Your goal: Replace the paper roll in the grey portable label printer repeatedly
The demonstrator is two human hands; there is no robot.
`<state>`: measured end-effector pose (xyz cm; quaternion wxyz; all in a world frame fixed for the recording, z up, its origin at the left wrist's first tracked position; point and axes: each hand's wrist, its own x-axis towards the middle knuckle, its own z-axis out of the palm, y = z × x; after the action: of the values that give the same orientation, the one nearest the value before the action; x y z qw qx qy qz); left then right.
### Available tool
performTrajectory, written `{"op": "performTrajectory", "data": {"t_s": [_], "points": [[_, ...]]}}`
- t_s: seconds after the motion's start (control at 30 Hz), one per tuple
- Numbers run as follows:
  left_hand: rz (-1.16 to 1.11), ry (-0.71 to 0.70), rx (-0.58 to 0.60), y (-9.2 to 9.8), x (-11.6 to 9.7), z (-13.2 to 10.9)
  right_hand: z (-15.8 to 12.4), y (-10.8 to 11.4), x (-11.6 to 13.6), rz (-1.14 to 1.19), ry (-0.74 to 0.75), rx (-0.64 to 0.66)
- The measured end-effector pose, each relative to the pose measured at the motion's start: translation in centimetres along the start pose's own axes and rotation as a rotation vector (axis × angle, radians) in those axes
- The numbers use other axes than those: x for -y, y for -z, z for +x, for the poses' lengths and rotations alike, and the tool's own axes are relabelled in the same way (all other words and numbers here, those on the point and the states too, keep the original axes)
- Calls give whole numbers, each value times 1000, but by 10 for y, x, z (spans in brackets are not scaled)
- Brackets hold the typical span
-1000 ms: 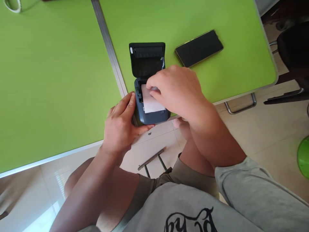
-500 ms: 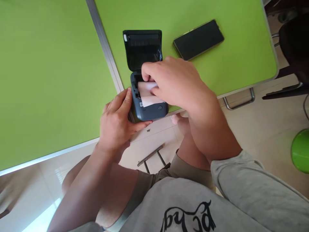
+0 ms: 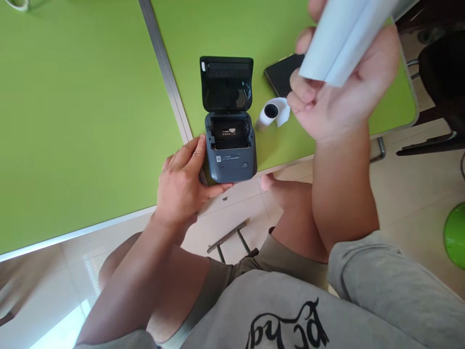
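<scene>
A small dark grey printer sits at the near edge of the green table, its lid tipped open and its paper bay bare. My left hand cups the printer's left side and front corner. My right hand is raised above the table, palm up, fingers closed on a strip of white paper that runs up out of view. A small paper roll lies on the table just right of the printer.
A black phone lies behind the roll, partly hidden by my right hand. A metal seam divides two tabletops. A dark chair stands at the right; a green round object sits on the floor.
My right hand has left the printer's bay and risen to the right with the paper strip. The roll, before inside the printer, now lies on the table beside it.
</scene>
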<state>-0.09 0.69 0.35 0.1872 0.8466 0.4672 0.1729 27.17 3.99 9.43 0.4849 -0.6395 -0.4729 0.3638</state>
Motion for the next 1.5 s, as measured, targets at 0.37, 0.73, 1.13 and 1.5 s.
{"op": "performTrajectory", "data": {"t_s": [0.37, 0.73, 1.13, 1.5], "points": [[-10, 14, 4, 0, 0, 1, 9, 36, -110, -389, 231, -270], [19, -2, -22, -2, 3, 0, 1, 51, -117, -664, 312, -209], [2, 1, -12, -2, 2, 1, -13, 38, -97, -695, 540, -370], [-14, -8, -17, -2, 3, 1, -15, -13, -100, -693, 497, -29]]}}
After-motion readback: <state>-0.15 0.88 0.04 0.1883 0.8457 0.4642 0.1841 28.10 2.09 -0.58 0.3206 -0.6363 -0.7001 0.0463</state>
